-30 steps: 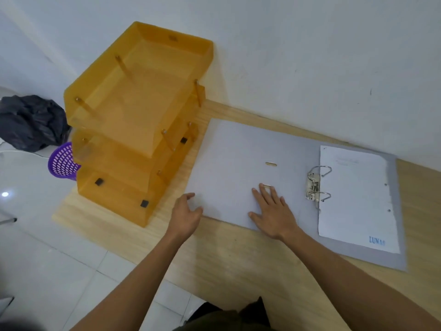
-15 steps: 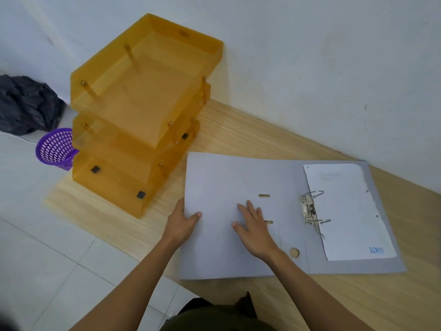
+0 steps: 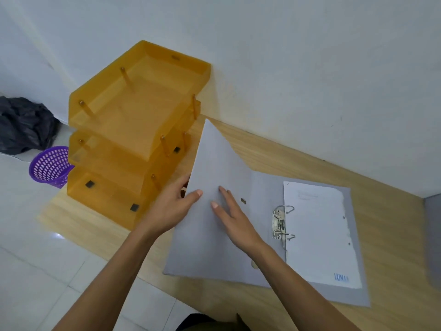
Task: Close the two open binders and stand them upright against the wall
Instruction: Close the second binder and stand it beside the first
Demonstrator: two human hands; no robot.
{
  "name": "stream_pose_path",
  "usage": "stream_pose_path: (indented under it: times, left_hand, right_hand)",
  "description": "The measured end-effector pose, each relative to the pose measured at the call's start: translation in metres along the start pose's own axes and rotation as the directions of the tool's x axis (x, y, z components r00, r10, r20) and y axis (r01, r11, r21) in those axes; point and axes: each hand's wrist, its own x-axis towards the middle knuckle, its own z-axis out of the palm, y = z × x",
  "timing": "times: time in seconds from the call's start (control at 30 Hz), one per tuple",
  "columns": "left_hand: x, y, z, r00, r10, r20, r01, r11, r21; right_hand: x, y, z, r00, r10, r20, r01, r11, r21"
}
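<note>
A grey lever-arch binder lies open on the wooden desk. Its left cover is tilted up off the desk. My left hand grips that cover's left edge, thumb on the inner face. My right hand rests flat on the cover's inner face with fingers spread. The metal ring mechanism stands in the middle. A white sheet lies on the right cover. A grey edge at the far right may be the second binder; most of it is out of frame.
An orange three-tier letter tray stands just left of the binder, against the white wall. A purple basket and a dark bag sit on the tiled floor at left. The desk's front edge runs below my arms.
The binder slid toward me on the desk. My left hand took the left cover's edge and lifted it up from flat; my right hand stayed on the cover.
</note>
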Motion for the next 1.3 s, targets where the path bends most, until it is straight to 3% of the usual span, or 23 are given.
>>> stream_pose_path:
  times: [0.13,0.23,0.33,0.53,0.73,0.9,1.03,1.17,1.23,1.3]
  left_hand:
    - [0.003,0.018,0.033,0.998,0.008,0.062,0.004,0.982,-0.187]
    - [0.006,0.024,0.070,0.991,-0.003,0.130,0.045,0.947,-0.319]
    - [0.013,0.027,0.109,0.983,0.017,0.182,0.039,0.954,-0.299]
    - [0.023,0.027,0.196,0.948,0.168,0.271,-0.165,0.986,-0.031]
    - [0.027,0.003,0.243,0.940,0.029,0.340,-0.130,0.952,0.277]
    - [0.020,-0.043,0.254,0.916,-0.068,0.395,-0.198,0.781,0.593]
    - [0.013,-0.053,0.263,0.962,-0.063,0.267,-0.107,0.809,0.578]
    - [0.006,-0.053,0.271,0.988,-0.100,0.115,0.046,0.916,0.399]
    - [0.006,-0.053,0.271,0.988,-0.125,0.089,0.087,0.936,0.342]
    - [0.007,-0.053,0.269,0.986,-0.141,0.087,0.104,0.934,0.341]
  right_hand:
    - [-0.009,-0.035,-0.016,0.989,-0.143,-0.043,0.145,0.989,0.035]
    - [-0.024,-0.047,-0.040,0.982,-0.162,-0.094,0.171,0.982,0.087]
    - [-0.043,-0.047,-0.064,0.981,-0.144,-0.128,0.163,0.976,0.147]
    - [-0.084,-0.028,-0.124,0.957,-0.102,-0.272,0.131,0.987,0.091]
    - [-0.121,0.031,-0.203,0.912,-0.022,-0.409,0.034,0.999,0.023]
    - [-0.148,0.122,-0.257,0.816,0.209,-0.539,-0.141,0.976,0.166]
    - [-0.152,0.172,-0.257,0.777,0.347,-0.525,-0.285,0.938,0.198]
    - [-0.145,0.177,-0.240,0.741,0.302,-0.599,-0.406,0.913,-0.042]
    - [-0.140,0.174,-0.230,0.814,0.192,-0.548,-0.373,0.896,-0.240]
    - [-0.134,0.174,-0.219,0.906,0.143,-0.399,-0.288,0.899,-0.331]
